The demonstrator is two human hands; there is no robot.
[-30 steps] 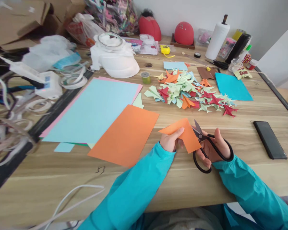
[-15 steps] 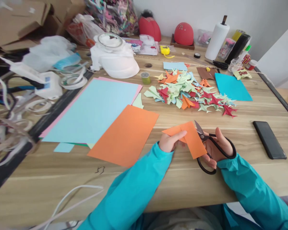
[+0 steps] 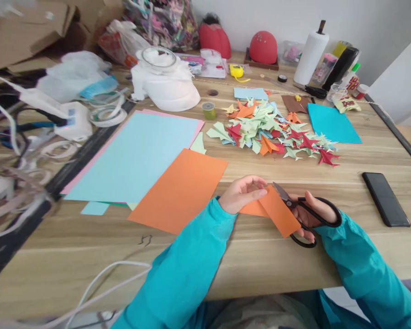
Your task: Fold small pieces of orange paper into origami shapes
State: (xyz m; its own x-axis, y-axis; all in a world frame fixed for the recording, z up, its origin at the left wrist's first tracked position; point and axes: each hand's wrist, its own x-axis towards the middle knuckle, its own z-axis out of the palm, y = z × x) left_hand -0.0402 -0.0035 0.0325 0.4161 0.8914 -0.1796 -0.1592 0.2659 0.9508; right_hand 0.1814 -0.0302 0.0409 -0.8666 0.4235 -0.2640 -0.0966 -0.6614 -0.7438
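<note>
My left hand pinches a small folded orange paper just above the wooden table. My right hand grips black scissors through their handle loops, with the blades reaching into the upper edge of that paper. A larger orange sheet lies flat to the left of my hands. Beyond them is a pile of cut paper shapes in green, red and orange. Both sleeves are teal.
A light blue sheet lies over a pink one at centre left. A black phone rests at the right, a teal sheet behind it. White bowls, a paper roll, tape rolls and bags crowd the back and left.
My left hand has turned the small orange paper and lowered it toward the table, thumb now on top. My right hand with the scissors has shifted slightly right and down.
</note>
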